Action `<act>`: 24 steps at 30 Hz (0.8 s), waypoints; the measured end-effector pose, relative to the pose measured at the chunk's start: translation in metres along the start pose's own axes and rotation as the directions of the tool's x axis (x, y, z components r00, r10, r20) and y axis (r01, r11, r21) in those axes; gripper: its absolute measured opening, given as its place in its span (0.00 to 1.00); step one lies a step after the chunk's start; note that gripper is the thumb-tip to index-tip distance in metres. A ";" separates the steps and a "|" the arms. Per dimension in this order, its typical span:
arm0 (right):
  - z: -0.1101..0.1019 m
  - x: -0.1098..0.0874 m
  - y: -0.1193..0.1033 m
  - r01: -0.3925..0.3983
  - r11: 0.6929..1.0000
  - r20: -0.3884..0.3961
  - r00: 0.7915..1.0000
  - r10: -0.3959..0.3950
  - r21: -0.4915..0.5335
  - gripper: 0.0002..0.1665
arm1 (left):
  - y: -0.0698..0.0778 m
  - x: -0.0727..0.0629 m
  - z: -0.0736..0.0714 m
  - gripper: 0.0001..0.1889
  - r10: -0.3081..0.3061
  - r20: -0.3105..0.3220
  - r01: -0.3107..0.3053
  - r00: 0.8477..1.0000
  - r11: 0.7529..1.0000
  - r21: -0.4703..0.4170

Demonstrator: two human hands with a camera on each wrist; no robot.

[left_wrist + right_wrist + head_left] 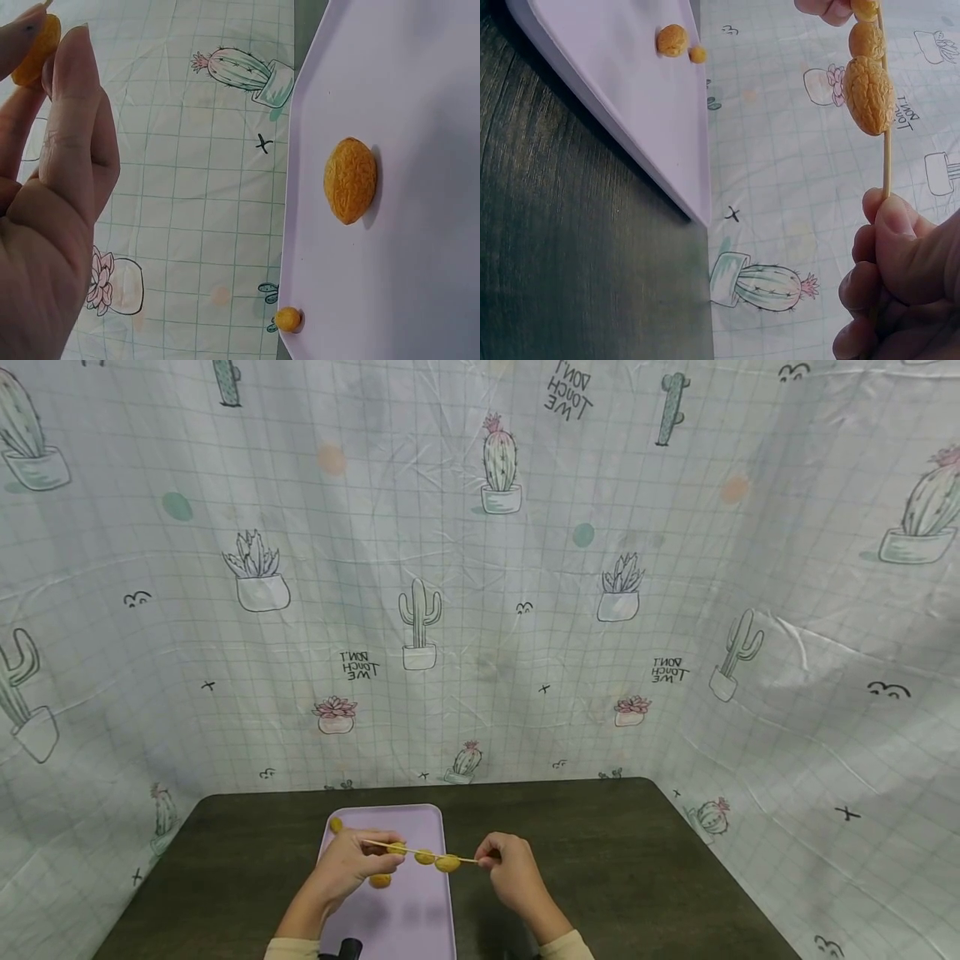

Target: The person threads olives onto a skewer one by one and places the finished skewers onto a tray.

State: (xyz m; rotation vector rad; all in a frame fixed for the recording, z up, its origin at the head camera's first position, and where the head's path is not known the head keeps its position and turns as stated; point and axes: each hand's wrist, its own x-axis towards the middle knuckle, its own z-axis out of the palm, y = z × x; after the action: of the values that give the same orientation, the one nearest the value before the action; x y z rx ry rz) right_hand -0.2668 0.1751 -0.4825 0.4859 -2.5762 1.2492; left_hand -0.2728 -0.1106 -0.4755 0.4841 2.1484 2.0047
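A thin wooden skewer (887, 165) is held out level between both hands above the tray's right side in the head view. My right hand (517, 868) pinches its right end between thumb and fingers. Along the stick sit wrinkled yellow fruits: a large oval one (868, 96) closest to the right hand, then a smaller one (424, 857). With thumb and fingertips, my left hand (347, 864) pinches a third yellow fruit (41, 52) on the stick, partly hidden by those fingers. Two loose yellow fruits lie on the tray, one (350, 180) below the left hand.
The lilac tray (412, 918) lies on a dark wooden table (645, 893). Near the tray's far left corner is the other loose fruit (336, 825). A cactus-print curtain (480, 568) surrounds the table. Some black object (349, 948) shows at the lower edge.
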 end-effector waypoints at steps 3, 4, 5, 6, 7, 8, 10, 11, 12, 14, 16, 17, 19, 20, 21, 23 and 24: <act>0.000 0.000 -0.001 0.011 1.000 -0.003 1.000 -0.011 0.005 0.15 | 0.001 -0.001 0.001 0.18 0.009 0.004 -0.009 1.000 1.000 0.001; 0.000 0.000 -0.001 0.016 1.000 -0.005 1.000 -0.016 0.007 0.15 | 0.002 -0.001 0.001 0.18 0.009 0.005 -0.009 1.000 1.000 0.001; 0.000 -0.001 -0.002 0.019 1.000 -0.005 1.000 -0.019 0.011 0.15 | 0.002 -0.001 0.002 0.18 0.009 0.006 -0.009 1.000 1.000 0.001; 0.000 -0.001 -0.002 0.025 1.000 -0.007 1.000 -0.025 0.010 0.15 | 0.002 -0.001 0.002 0.18 0.008 0.005 -0.008 1.000 1.000 0.002; 0.000 -0.001 -0.002 0.024 1.000 -0.008 1.000 -0.024 0.012 0.15 | 0.002 -0.002 0.003 0.18 0.008 0.006 -0.008 1.000 1.000 0.002; 0.001 -0.001 -0.002 0.024 1.000 -0.008 1.000 -0.024 0.008 0.15 | 0.003 -0.002 0.003 0.18 0.007 0.007 -0.007 1.000 1.000 0.002; 0.002 0.000 -0.002 0.030 1.000 -0.012 0.999 -0.030 0.003 0.15 | 0.003 -0.003 0.004 0.18 0.012 0.012 -0.012 1.000 1.000 0.002; 0.003 0.000 -0.002 0.025 1.000 -0.013 1.000 -0.025 -0.001 0.15 | 0.003 -0.003 0.004 0.18 0.013 0.014 -0.013 1.000 1.000 0.001; 0.003 0.000 -0.001 0.027 1.000 -0.016 1.000 -0.027 -0.004 0.15 | 0.003 -0.003 0.004 0.18 0.015 0.016 -0.015 1.000 1.000 0.000; 0.004 0.000 -0.002 0.025 1.000 -0.019 1.000 -0.025 -0.008 0.16 | 0.003 -0.003 0.004 0.18 0.017 0.018 -0.017 1.000 1.000 -0.003; 0.004 -0.001 -0.003 0.026 1.000 -0.019 0.999 -0.027 -0.005 0.15 | 0.003 -0.003 0.004 0.18 0.015 0.015 -0.015 1.000 1.000 -0.010; 0.004 -0.001 -0.003 0.024 1.000 -0.019 1.000 -0.024 -0.001 0.15 | 0.002 -0.003 0.004 0.18 0.010 0.012 -0.010 1.000 1.000 -0.014; 0.004 -0.002 -0.003 0.027 1.000 -0.020 0.999 -0.027 0.005 0.14 | 0.001 -0.003 0.005 0.17 0.008 0.008 -0.008 1.000 1.000 -0.020; 0.004 -0.002 -0.003 0.026 1.000 -0.019 0.999 -0.026 0.009 0.14 | 0.001 -0.002 0.005 0.17 0.008 0.006 -0.007 1.000 1.000 -0.021; 0.004 -0.002 -0.003 0.026 1.000 -0.019 0.999 -0.025 0.012 0.13 | 0.001 -0.002 0.005 0.17 0.008 0.005 -0.007 1.000 1.000 -0.023; 0.003 -0.003 -0.002 0.017 1.000 -0.020 1.000 -0.017 0.021 0.12 | 0.000 -0.001 0.006 0.17 0.010 0.006 -0.010 1.000 1.000 -0.024; 0.003 -0.004 -0.002 0.013 1.000 -0.022 1.000 -0.013 0.022 0.11 | 0.001 -0.001 0.006 0.17 0.011 0.007 -0.011 1.000 1.000 -0.021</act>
State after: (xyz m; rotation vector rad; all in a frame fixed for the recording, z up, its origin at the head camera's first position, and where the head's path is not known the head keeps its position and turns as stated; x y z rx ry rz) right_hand -0.2625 0.1723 -0.4841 0.4898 -2.5400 1.2728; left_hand -0.2695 -0.1051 -0.4756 0.5000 2.1227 2.0268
